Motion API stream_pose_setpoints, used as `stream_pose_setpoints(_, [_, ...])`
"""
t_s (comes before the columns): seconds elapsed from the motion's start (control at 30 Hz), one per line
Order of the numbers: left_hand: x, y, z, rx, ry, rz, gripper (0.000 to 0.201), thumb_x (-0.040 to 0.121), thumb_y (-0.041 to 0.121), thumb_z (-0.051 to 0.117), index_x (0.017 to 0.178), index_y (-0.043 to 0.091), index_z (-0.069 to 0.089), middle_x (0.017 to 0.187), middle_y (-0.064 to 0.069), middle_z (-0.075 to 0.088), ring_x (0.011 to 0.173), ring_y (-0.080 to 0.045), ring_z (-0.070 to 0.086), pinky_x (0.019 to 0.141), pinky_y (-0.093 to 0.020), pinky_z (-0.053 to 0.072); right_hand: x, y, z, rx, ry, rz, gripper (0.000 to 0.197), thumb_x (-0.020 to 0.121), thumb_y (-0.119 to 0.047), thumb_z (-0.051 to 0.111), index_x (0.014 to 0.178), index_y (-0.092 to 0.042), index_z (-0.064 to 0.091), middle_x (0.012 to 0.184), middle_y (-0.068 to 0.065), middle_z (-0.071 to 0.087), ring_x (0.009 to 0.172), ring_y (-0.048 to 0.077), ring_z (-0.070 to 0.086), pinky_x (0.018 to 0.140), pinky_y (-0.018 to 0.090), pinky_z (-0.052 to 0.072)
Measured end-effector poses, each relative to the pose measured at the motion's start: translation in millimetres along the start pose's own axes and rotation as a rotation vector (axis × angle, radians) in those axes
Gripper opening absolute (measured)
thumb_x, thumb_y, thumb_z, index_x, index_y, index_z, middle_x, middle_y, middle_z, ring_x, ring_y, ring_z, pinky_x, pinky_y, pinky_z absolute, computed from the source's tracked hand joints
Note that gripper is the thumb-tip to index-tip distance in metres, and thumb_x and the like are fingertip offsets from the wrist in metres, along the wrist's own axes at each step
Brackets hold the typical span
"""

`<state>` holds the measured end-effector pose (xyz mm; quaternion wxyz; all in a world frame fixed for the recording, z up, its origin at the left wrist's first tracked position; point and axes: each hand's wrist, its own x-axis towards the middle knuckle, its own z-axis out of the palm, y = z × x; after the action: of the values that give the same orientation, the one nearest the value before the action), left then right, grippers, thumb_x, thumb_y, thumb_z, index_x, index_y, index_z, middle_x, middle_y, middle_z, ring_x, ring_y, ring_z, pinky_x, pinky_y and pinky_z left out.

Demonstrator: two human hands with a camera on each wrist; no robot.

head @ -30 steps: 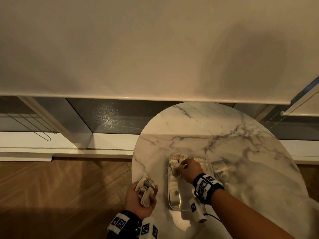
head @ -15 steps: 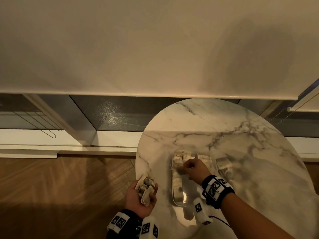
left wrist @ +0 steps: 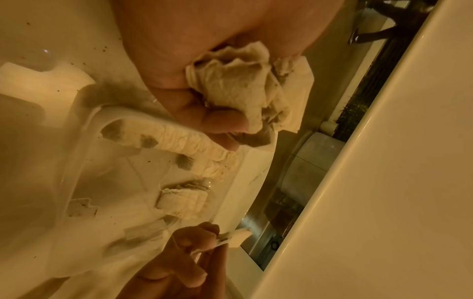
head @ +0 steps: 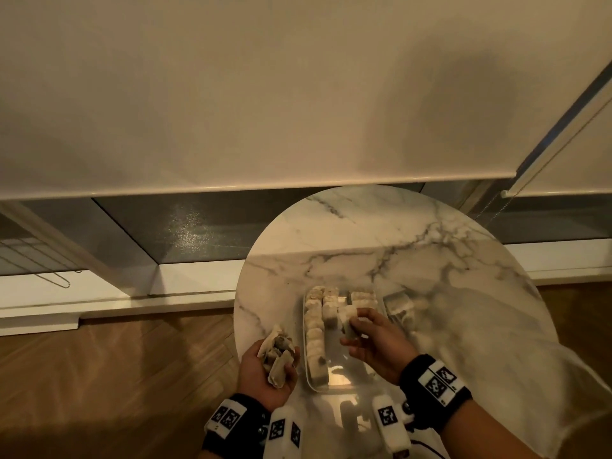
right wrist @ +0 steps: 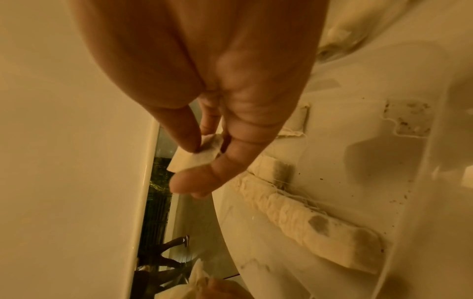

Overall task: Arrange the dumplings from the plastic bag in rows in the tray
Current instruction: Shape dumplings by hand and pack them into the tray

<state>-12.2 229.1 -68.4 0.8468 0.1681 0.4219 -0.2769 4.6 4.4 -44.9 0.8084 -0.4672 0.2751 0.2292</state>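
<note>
A round marble table (head: 447, 293) carries a clear tray (head: 334, 384). The right hand (head: 376, 342) pinches one dumpling (head: 347, 321) above it — rows (head: 314, 332) fill its nine o'clock side. The left hand (head: 265, 376) grips a crumpled bunch of dumplings (head: 278, 356) at the tray's eight o'clock.

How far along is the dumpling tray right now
Partly done. The clear tray already holds one long row of dumplings along its left side, with shorter rows begun beside it. In hand: the right hand pinches one dumpling over the tray, and the left hand grips a bunch more. Left: that bunch, and the tray's bare near-right part.
</note>
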Motion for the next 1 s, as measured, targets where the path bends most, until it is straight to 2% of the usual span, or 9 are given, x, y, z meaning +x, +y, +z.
stream_pose_setpoints(0.07, [0.3, -4.0, 4.9, 0.02, 0.008, 0.022, 0.03, 0.074, 0.031, 0.058, 0.089, 0.006, 0.066, 0.071, -0.01, 0.066, 0.068, -0.021, 0.057, 0.04, -0.023, 0.046, -4.7, -2.9, -2.1, -0.001, -0.025, -0.028, 0.017, 0.094, 0.003, 0.056, 0.104, -0.01, 0.055, 0.08, 0.012, 0.064, 0.071, 0.025, 0.066, 0.054, 0.029, 0.055])
stream_pose_setpoints(0.17, [1.0, -10.8, 12.0, 0.028, -0.007, 0.022, 0.027, 0.076, 0.03, 0.057, 0.086, 0.007, 0.067, 0.071, -0.01, 0.066, 0.058, -0.022, 0.062, 0.04, -0.023, 0.047, -9.3, -5.1, -9.4, -0.102, -0.008, -0.081, 0.027, 0.09, 0.013, 0.055, 0.108, -0.007, 0.058, 0.088, 0.018, 0.063, 0.073, 0.027, 0.068, 0.063, 0.03, 0.059])
stream_pose_setpoints(0.27, [2.9, -16.0, 15.2, 0.021, -0.029, 0.01, 0.026, 0.076, 0.029, 0.058, 0.08, 0.007, 0.069, 0.072, -0.009, 0.065, 0.052, -0.022, 0.063, 0.039, -0.024, 0.047, -10.7, -4.9, -15.8, -0.328, 0.047, -0.164, 0.027, 0.092, 0.012, 0.056, 0.114, -0.003, 0.063, 0.104, 0.021, 0.06, 0.075, 0.03, 0.07, 0.071, 0.03, 0.061])
stream_pose_setpoints(0.33, [5.4, -18.6, 15.2, 0.022, -0.035, 0.002, 0.023, 0.077, 0.028, 0.058, 0.083, 0.008, 0.067, 0.075, -0.007, 0.06, 0.053, -0.022, 0.062, 0.04, -0.024, 0.049, -12.1, -5.2, -20.4, -0.547, 0.07, -0.236, 0.026, 0.091, 0.007, 0.06, 0.112, -0.007, 0.066, 0.102, 0.018, 0.061, 0.074, 0.029, 0.071, 0.073, 0.033, 0.061])
stream_pose_setpoints(0.47, [9.4, -21.6, 13.9, -0.008, -0.049, -0.017, 0.022, 0.079, 0.028, 0.057, 0.09, 0.01, 0.063, 0.081, -0.005, 0.055, 0.056, -0.02, 0.062, 0.042, -0.024, 0.05, -15.6, -12.3, -27.3, -0.84, 0.151, -0.35, 0.018, 0.084, -0.005, 0.074, 0.098, -0.015, 0.07, 0.087, 0.013, 0.07, 0.075, 0.029, 0.071, 0.068, 0.042, 0.061])
stream_pose_setpoints(0.63, [6.3, -23.4, 19.5, -0.024, -0.056, 0.05, 0.024, 0.079, 0.028, 0.056, 0.084, 0.008, 0.067, 0.078, -0.006, 0.059, 0.055, -0.02, 0.061, 0.041, -0.024, 0.049, -21.8, -25.1, -29.4, -0.963, 0.172, -0.453, 0.01, 0.076, -0.024, 0.083, 0.08, -0.025, 0.074, 0.073, -0.001, 0.072, 0.068, 0.015, 0.067, 0.065, 0.034, 0.057])
stream_pose_setpoints(0.8, [-4.5, -20.7, 29.0, -0.061, -0.047, 0.143, 0.026, 0.075, 0.027, 0.055, 0.073, 0.006, 0.07, 0.068, -0.007, 0.061, 0.053, -0.019, 0.059, 0.042, -0.022, 0.049, -23.5, -38.7, -29.0, -0.904, 0.191, -0.479, 0.012, 0.072, -0.024, 0.087, 0.076, -0.022, 0.075, 0.069, -0.002, 0.072, 0.064, 0.009, 0.066, 0.063, 0.027, 0.056])
stream_pose_setpoints(0.9, [-5.0, -16.8, 24.3, -0.057, -0.021, 0.143, 0.022, 0.073, 0.028, 0.057, 0.077, 0.008, 0.066, 0.074, -0.006, 0.058, 0.053, -0.018, 0.057, 0.042, -0.021, 0.047, -19.7, -43.8, -32.3, -1.022, 0.243, -0.498, 0.013, 0.072, -0.025, 0.087, 0.07, -0.025, 0.074, 0.064, -0.005, 0.068, 0.06, 0.004, 0.062, 0.056, 0.016, 0.048])
stream_pose_setpoints(1.0, [-4.6, -15.1, 19.1, -0.064, -0.008, 0.132, 0.025, 0.072, 0.03, 0.056, 0.079, 0.008, 0.067, 0.075, -0.006, 0.062, 0.062, -0.018, 0.058, 0.043, -0.022, 0.046, -18.5, -45.6, -33.3, -1.215, 0.174, -0.429, 0.017, 0.069, -0.034, 0.088, 0.067, -0.026, 0.073, 0.067, -0.008, 0.068, 0.064, 0.005, 0.061, 0.058, 0.02, 0.05])
